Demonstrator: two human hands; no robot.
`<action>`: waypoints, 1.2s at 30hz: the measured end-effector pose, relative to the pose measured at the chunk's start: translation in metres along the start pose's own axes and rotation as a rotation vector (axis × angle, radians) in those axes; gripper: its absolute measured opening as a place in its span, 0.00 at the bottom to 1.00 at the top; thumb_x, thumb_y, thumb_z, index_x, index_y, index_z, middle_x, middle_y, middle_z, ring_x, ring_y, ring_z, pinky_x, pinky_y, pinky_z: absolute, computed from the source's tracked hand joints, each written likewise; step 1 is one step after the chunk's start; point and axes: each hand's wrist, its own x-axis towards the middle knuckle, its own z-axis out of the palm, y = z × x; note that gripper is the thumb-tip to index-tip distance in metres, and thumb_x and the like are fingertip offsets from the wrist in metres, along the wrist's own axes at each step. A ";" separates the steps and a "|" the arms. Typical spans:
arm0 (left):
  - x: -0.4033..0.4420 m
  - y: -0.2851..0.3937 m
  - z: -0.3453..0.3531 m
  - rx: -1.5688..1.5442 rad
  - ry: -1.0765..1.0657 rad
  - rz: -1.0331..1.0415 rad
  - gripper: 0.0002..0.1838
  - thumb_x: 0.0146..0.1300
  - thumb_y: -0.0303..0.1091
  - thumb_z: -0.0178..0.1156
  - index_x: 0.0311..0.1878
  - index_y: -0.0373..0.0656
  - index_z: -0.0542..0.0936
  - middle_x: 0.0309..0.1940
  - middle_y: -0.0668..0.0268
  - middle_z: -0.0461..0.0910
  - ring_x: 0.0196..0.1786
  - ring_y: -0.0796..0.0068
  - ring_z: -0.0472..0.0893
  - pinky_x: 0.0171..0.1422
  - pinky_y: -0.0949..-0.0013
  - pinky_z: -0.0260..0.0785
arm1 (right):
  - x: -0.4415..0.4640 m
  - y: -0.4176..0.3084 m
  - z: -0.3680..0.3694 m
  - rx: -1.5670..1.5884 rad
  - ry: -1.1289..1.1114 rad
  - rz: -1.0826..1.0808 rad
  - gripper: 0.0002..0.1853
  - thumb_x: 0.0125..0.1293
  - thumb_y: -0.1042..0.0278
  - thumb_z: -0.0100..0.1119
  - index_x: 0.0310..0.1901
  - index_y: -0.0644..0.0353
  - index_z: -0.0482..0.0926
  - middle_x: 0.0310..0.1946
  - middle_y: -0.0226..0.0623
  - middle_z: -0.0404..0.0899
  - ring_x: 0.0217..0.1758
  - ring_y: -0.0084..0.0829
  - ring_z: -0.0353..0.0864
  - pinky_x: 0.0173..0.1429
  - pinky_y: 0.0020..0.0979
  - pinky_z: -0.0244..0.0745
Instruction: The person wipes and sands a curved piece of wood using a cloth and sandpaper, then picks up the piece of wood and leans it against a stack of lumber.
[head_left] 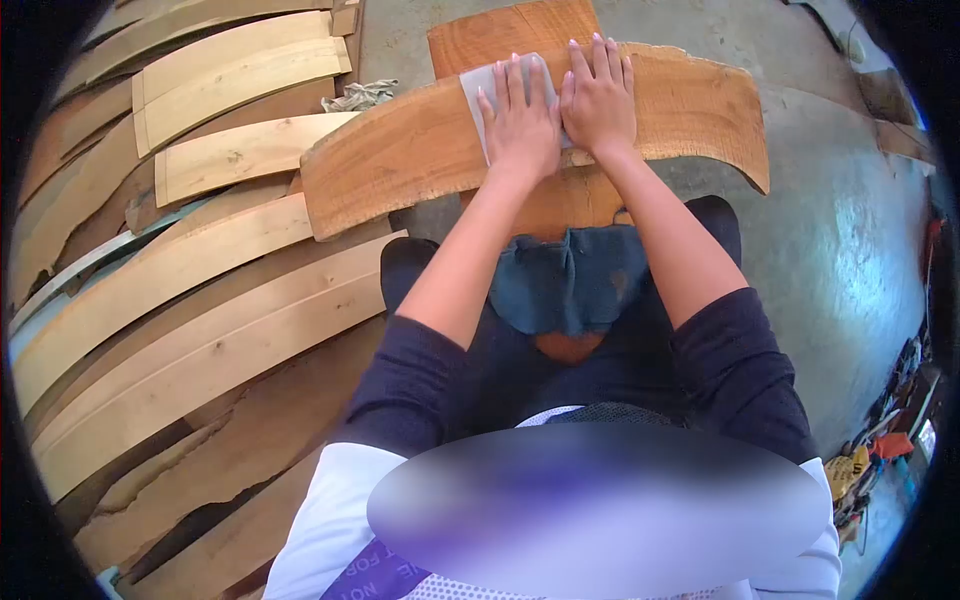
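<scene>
A long, slightly curved wooden board [390,155] with rough edges lies crosswise in front of me. My left hand [525,125] rests flat on a pale grey sheet that looks like sandpaper [484,76], fingers stretched out and pressing it against the board. Just right of it, my right hand [603,100] lies flat with straight fingers at the sheet's right edge and on the wood. The thumbs are close together. Another orange-brown wooden piece [515,38] passes beneath the board. Toward my lap hangs a dark blue cloth [565,275].
Several light wooden planks [235,335] lie in rows on the left, some overlapping. A crumpled whitish rag [360,96] sits beyond the board's left part. Grey concrete floor [825,240] stretches to the right, with assorted clutter [870,465] along its lower right edge.
</scene>
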 end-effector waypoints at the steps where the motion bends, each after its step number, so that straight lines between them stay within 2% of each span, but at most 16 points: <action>1: 0.004 0.000 0.002 -0.009 0.012 0.005 0.36 0.78 0.52 0.42 0.82 0.44 0.52 0.83 0.50 0.44 0.84 0.45 0.43 0.81 0.31 0.41 | 0.000 0.000 0.000 -0.006 -0.001 -0.001 0.28 0.73 0.57 0.45 0.73 0.56 0.70 0.76 0.52 0.62 0.81 0.49 0.56 0.83 0.50 0.46; 8: -0.034 -0.005 -0.018 -0.042 -0.041 0.024 0.33 0.77 0.50 0.45 0.81 0.49 0.56 0.82 0.50 0.48 0.84 0.45 0.46 0.81 0.33 0.43 | 0.001 -0.001 -0.003 -0.005 -0.001 0.007 0.28 0.74 0.57 0.45 0.73 0.54 0.69 0.76 0.51 0.63 0.81 0.49 0.57 0.83 0.51 0.47; 11: -0.029 -0.007 -0.021 -0.081 -0.007 0.023 0.31 0.77 0.47 0.47 0.79 0.48 0.61 0.80 0.50 0.52 0.82 0.44 0.51 0.80 0.34 0.45 | -0.001 -0.001 -0.003 -0.028 -0.003 0.003 0.27 0.75 0.57 0.45 0.73 0.53 0.69 0.75 0.51 0.63 0.81 0.49 0.58 0.83 0.51 0.48; 17: 0.005 -0.019 -0.002 -0.091 0.152 0.061 0.28 0.76 0.46 0.49 0.76 0.52 0.66 0.77 0.50 0.58 0.80 0.43 0.57 0.79 0.34 0.47 | 0.000 0.001 0.000 0.008 0.028 -0.001 0.27 0.72 0.58 0.47 0.71 0.55 0.72 0.75 0.52 0.64 0.81 0.50 0.56 0.83 0.51 0.48; 26: -0.046 -0.022 -0.018 0.007 0.067 0.001 0.29 0.78 0.51 0.45 0.79 0.59 0.62 0.81 0.48 0.50 0.82 0.34 0.46 0.79 0.29 0.43 | -0.001 -0.001 0.001 0.006 0.014 0.003 0.27 0.73 0.58 0.47 0.72 0.54 0.71 0.75 0.52 0.63 0.81 0.49 0.56 0.83 0.51 0.49; 32: 0.000 -0.029 -0.005 -0.019 0.090 -0.049 0.30 0.78 0.51 0.44 0.81 0.66 0.57 0.82 0.41 0.43 0.82 0.30 0.42 0.77 0.23 0.38 | -0.001 -0.001 -0.002 -0.004 0.008 0.011 0.27 0.73 0.58 0.47 0.72 0.54 0.70 0.75 0.50 0.63 0.81 0.48 0.56 0.83 0.51 0.49; 36: 0.001 -0.027 -0.003 -0.027 0.053 -0.052 0.31 0.78 0.52 0.43 0.82 0.66 0.55 0.82 0.40 0.38 0.82 0.30 0.41 0.78 0.24 0.36 | 0.000 -0.001 -0.002 -0.022 0.011 0.005 0.27 0.73 0.58 0.47 0.72 0.54 0.71 0.75 0.50 0.63 0.81 0.48 0.56 0.83 0.50 0.49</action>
